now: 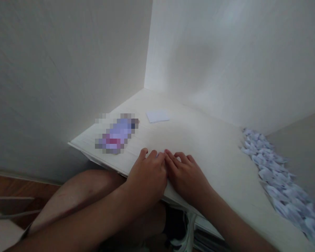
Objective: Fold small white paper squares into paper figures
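Note:
My left hand (149, 173) and my right hand (185, 173) meet at the front edge of the white table (212, 150). The fingers of both are bent and pressed together, tips touching or nearly so. Small pale bits show between the fingers, but what they pinch is mostly hidden. Just beyond them lies a small flat piece of white paper (158, 116). To the left of my hands rests a blurred-out purplish object (118, 134), perhaps a phone.
Along the table's right side runs a long heap of folded white paper pieces (275, 175). Pale walls (94, 52) meet in a corner behind the table. My bare leg (81, 189) and a shoe (187, 227) are below its front edge.

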The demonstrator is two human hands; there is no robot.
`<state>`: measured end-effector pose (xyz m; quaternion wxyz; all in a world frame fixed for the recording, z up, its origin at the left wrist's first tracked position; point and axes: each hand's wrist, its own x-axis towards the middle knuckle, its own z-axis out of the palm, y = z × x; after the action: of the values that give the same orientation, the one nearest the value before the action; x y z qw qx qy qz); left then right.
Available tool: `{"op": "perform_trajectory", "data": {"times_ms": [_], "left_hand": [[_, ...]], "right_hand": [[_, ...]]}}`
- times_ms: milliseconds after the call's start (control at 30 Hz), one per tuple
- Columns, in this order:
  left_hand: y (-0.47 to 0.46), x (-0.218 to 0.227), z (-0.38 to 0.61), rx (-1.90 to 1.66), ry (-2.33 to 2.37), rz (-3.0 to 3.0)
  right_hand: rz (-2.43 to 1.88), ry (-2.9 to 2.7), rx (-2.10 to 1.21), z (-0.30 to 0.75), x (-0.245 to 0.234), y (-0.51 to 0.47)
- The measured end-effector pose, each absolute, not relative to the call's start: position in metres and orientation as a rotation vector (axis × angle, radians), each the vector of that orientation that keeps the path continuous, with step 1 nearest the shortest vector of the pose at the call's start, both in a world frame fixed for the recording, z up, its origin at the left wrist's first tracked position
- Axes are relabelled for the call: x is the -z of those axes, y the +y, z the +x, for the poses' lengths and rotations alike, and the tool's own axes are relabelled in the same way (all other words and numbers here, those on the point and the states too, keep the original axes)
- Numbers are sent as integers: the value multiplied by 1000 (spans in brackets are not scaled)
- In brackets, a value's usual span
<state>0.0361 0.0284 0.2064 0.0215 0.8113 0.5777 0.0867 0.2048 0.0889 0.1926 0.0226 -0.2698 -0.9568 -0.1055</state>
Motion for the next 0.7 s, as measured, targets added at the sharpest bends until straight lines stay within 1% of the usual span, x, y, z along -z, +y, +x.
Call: {"op": "perform_trajectory", "data": {"times_ms": [300,433,700], "left_hand": [[26,-207,37,-323,1828,2565],[26,-211,37,-287,1833,2563],[25,-216,36,-209,1810,2605]], "right_hand": [[-937,-2940,226,213,-200,69],[-1001,-2931,146,219,-200,60],[-1058,-2847,94,229,-199,33]]}}
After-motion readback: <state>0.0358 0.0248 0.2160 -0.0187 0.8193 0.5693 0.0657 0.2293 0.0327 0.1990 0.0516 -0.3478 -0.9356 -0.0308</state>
